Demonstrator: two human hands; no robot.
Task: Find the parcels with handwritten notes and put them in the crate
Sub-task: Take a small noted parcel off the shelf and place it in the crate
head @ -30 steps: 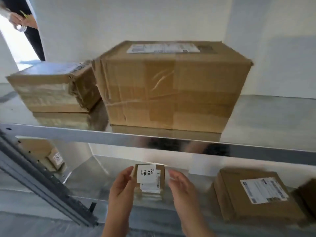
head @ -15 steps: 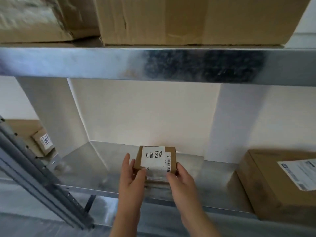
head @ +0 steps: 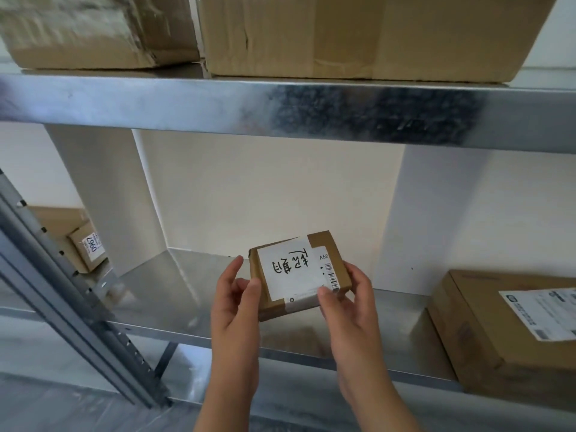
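A small brown cardboard parcel (head: 299, 272) with a white note bearing black handwritten characters is held above the lower metal shelf (head: 174, 294), tilted toward me. My left hand (head: 233, 304) grips its left side, thumb on the top face. My right hand (head: 349, 304) grips its right side, thumb on the near edge beside a printed barcode label. No crate is in view.
A larger parcel (head: 511, 332) with a printed label lies on the lower shelf at the right. Two big boxes (head: 374, 35) (head: 93, 29) sit on the upper shelf (head: 280, 110). A grey perforated upright (head: 62, 310) slants at the left, with a small labelled box (head: 87, 251) behind it.
Both hands closed on the small parcel and lifted it off the lower shelf, tilting it toward me. The view dropped from the upper shelf to the lower one.
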